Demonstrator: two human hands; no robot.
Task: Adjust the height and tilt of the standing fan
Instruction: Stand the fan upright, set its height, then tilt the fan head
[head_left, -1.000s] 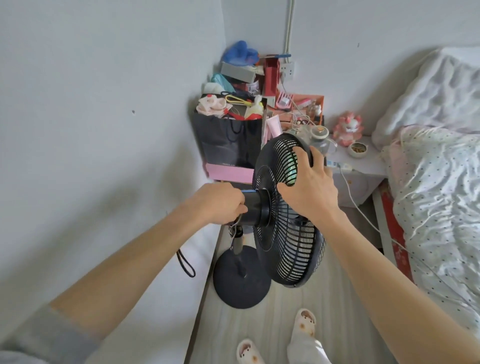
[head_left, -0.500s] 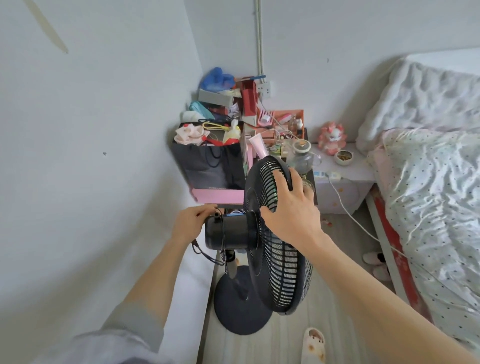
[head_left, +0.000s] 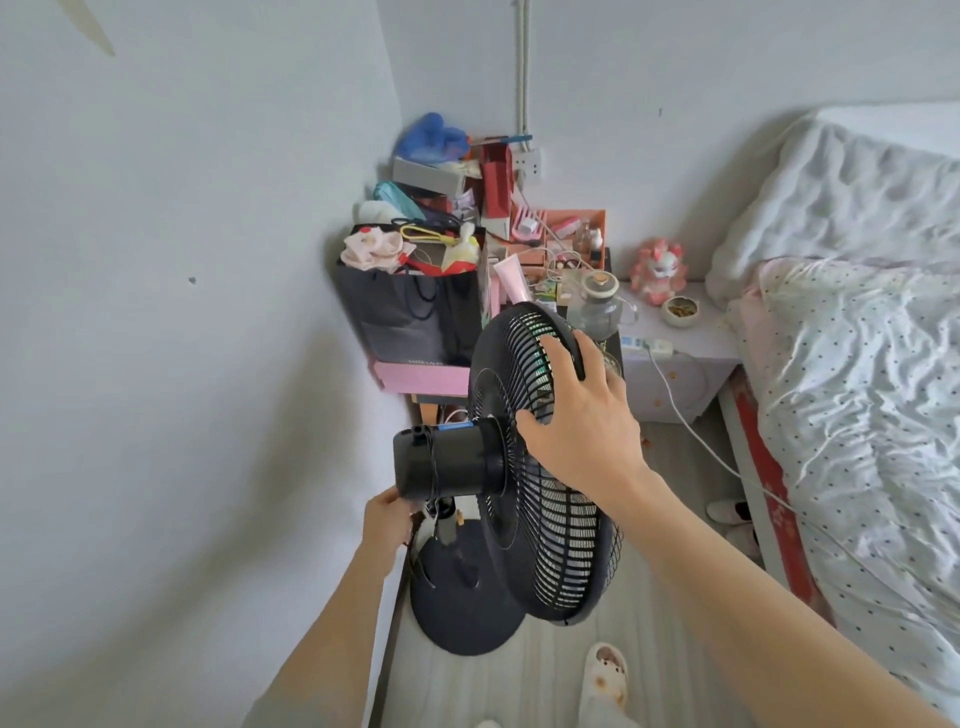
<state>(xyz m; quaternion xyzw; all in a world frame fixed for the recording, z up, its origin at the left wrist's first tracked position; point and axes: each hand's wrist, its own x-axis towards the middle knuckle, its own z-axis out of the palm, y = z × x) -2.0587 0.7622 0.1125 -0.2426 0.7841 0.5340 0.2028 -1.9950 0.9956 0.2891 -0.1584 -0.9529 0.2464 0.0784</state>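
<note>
1. Black all over, the standing fan (head_left: 540, 467) stands on the pale wood-look floor (head_left: 675, 623) by the left wall, near a cluttered corner; its round ribbed grille faces right and is tipped, top edge far, lower edge near.
2. A stubby cylindrical motor housing (head_left: 441, 462) juts left from the grille's back; a thin cord loops around it; a blue label runs along its top.
3. Beneath sits a round flat base (head_left: 457, 608); the short pole is mostly hidden.
4. The right hand (head_left: 576, 421) is spread wide over the grille's upper rim, fingers curled across the bars, holding it.
5. The left hand (head_left: 387, 519) is tucked under the motor housing at the neck; whether it grips anything there cannot be told.
6. A bed with dotted bedding (head_left: 857, 415) lies to the right; a black bag (head_left: 410, 317) stands beyond the fan.
</note>
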